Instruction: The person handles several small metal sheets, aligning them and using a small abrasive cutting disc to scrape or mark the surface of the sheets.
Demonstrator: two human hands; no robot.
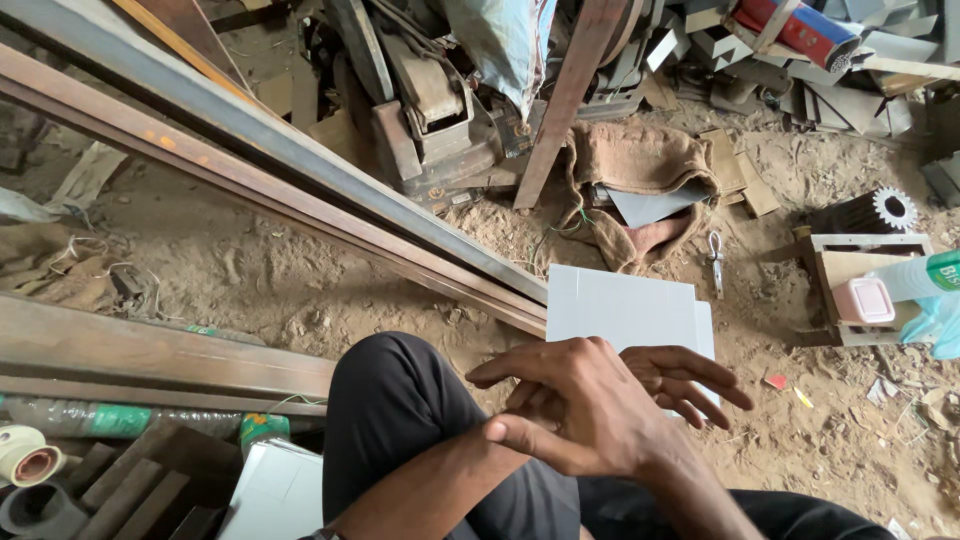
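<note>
A person's left hand (575, 410) and right hand (680, 380) overlap above a bent knee, fingers loosely spread, holding nothing. A stack of flat grey sheets (625, 305) lies on the sandy ground just beyond the fingertips. Rusty steel beams (250, 160) run diagonally, further left.

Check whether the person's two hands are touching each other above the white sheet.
Touching: in the head view the left hand lies across the right hand with fingers overlapping, no gap visible, above the white sheet.

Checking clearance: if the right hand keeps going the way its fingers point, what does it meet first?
Likely bare sandy ground: the right hand points right and slightly down, past the white sheet's edge. A small red scrap lies near that line; depth unclear.
</note>
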